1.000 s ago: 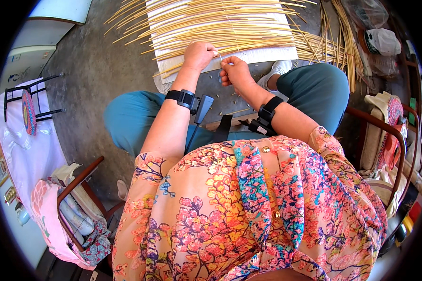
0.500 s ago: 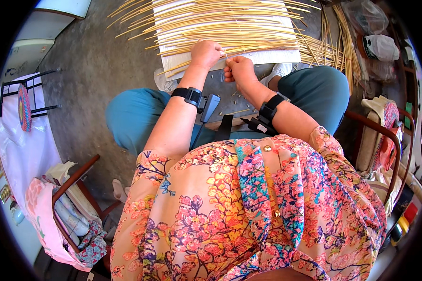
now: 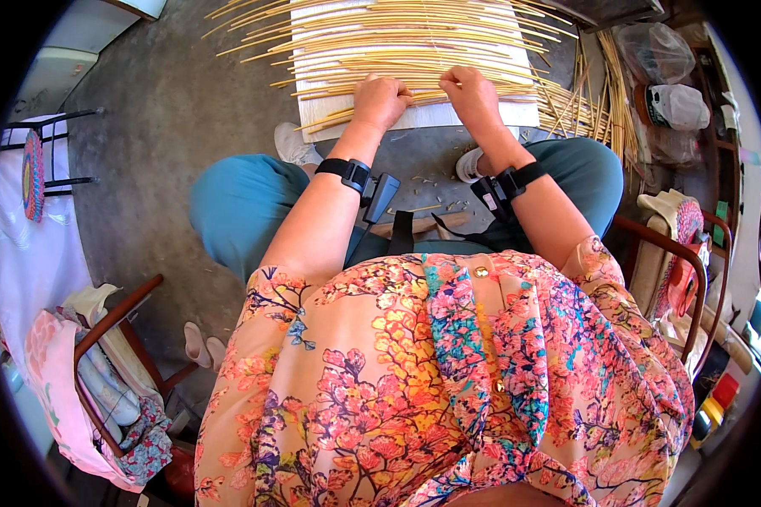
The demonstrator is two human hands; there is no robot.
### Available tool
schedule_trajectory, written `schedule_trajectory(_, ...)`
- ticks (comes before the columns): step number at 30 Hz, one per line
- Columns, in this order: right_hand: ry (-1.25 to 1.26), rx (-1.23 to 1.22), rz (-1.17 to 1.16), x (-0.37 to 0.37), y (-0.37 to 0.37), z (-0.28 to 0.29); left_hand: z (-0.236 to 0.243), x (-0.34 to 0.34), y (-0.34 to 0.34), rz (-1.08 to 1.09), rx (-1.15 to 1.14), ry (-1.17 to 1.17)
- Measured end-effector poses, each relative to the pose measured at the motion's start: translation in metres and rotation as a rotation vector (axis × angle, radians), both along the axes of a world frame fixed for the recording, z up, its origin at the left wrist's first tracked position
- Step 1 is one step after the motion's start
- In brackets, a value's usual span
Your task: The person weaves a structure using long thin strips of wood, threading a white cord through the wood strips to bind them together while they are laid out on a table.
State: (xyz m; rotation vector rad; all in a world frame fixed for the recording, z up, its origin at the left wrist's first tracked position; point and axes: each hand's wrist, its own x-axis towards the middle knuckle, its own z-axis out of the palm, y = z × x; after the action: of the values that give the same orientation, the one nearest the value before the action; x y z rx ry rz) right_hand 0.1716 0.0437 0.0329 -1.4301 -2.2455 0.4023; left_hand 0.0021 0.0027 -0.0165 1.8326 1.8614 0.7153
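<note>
Thin yellow reed stalks (image 3: 355,59) lie side by side across a white board (image 3: 448,117), joined by a pale thread line near their middle. My left hand (image 3: 380,101) rests at the near stalks with fingers curled in; whatever it grips is hidden. To its right and slightly farther away, my right hand (image 3: 473,93) hovers over the stalks, thumb and forefinger pinched. Anything between those fingertips is too small to make out. A gap of bare board and stalks separates the two hands.
A bundle of loose stalks (image 3: 613,101) lies right of the board. Small stalk clippings (image 3: 448,182) litter the floor between my feet. Wooden-armed chairs stand at left (image 3: 114,317) and right (image 3: 668,245). Plastic bags (image 3: 658,55) sit at the far right.
My hands were close together with a fine white strand between them; my right hand has moved right and farther away. My left hand has shifted slightly right at the near stalks.
</note>
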Motion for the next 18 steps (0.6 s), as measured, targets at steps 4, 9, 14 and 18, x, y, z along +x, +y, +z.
schedule_trajectory(4,-0.025,-0.146,0.135,-0.013,0.014,-0.011,0.006,0.002,-0.003,0.005,0.002,0.058)
schedule_trajectory(9,0.151,-0.694,0.063,-0.019,0.028,-0.032,0.006,0.002,-0.005,-0.003,0.074,0.083)
schedule_trajectory(14,0.125,-0.599,0.087,-0.022,0.025,-0.036,0.008,0.003,-0.007,0.029,0.068,0.040)
schedule_trajectory(18,0.100,-0.389,0.058,-0.027,0.010,-0.036,0.006,0.001,-0.005,0.007,0.119,0.044)
